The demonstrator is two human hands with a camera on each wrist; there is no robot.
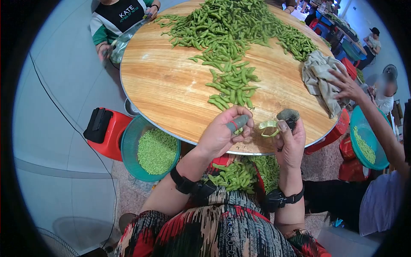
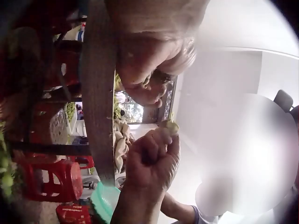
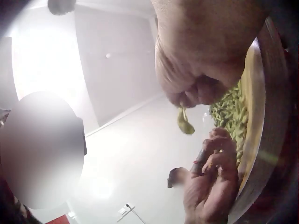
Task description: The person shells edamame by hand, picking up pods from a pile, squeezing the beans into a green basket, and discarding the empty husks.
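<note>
My right hand (image 1: pixel 293 143) pinches a split green soybean pod (image 1: pixel 269 128) between thumb and fingers; dark, soiled covers sit on its fingertips. In the right wrist view the opened pod (image 3: pixel 186 124) hangs below the fingertips. Just left of it, my left hand (image 1: pixel 223 132) has curled fingers and a grey thumb cover with a red band. A small green bean (image 1: pixel 238 131) shows between that thumb and the fingers, mostly hidden. Both hands are over the near edge of the round wooden table (image 1: pixel 167 85). Whole soybean pods (image 1: pixel 233 85) trail across it towards them.
A large pod heap (image 1: pixel 231 21) lies at the far side. Another person's hand (image 1: pixel 346 85) touches a crumpled cloth (image 1: pixel 319 79) at right. A green basket (image 1: pixel 128 145) of shelled beans stands at lower left, beside a red stool (image 1: pixel 109 137). More pods (image 1: pixel 233 175) lie on the lap.
</note>
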